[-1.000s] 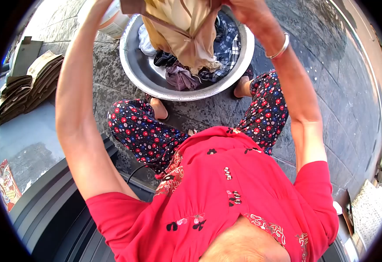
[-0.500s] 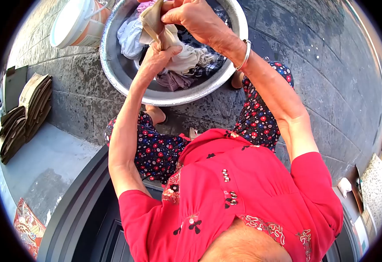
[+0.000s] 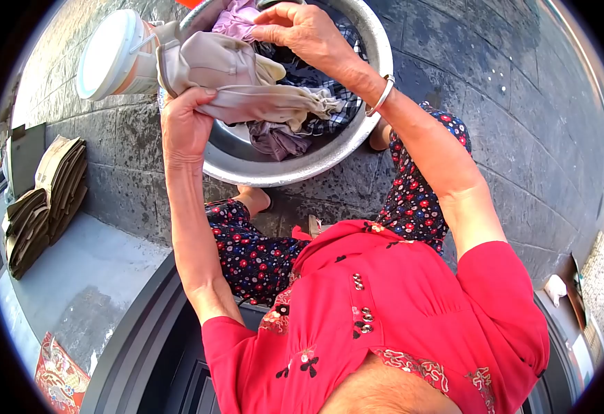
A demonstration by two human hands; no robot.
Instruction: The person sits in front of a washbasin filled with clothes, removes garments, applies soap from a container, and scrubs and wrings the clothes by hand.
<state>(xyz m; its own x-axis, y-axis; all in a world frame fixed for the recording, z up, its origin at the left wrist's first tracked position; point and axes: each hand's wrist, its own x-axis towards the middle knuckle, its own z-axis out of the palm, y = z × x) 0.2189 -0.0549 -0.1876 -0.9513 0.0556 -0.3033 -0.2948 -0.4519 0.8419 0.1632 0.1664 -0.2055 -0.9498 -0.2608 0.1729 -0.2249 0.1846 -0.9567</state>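
Note:
My left hand (image 3: 188, 125) is closed on the edge of a wet beige garment (image 3: 212, 62) at the left side of a large metal basin (image 3: 302, 174). The garment spreads up from the hand, and its twisted lower part trails right over the other laundry. My right hand (image 3: 309, 38) is above the basin, thumb and fingers apart, with nothing visible between them. Beside its fingertips lies a pink-purple cloth (image 3: 236, 19). Below the garment, a mauve cloth (image 3: 278, 140) and a dark checked cloth (image 3: 343, 103) lie in the basin.
A white lidded bucket (image 3: 109, 55) stands on the wet paved floor (image 3: 481, 90), left of the basin. Folded cardboard (image 3: 57, 186) leans farther left. My knees and feet are close to the basin's near rim. A red object (image 3: 189, 3) shows at the top edge.
My left hand has moved left with the beige garment, which is now spread out. My right hand has come off the garment and its fingers have parted.

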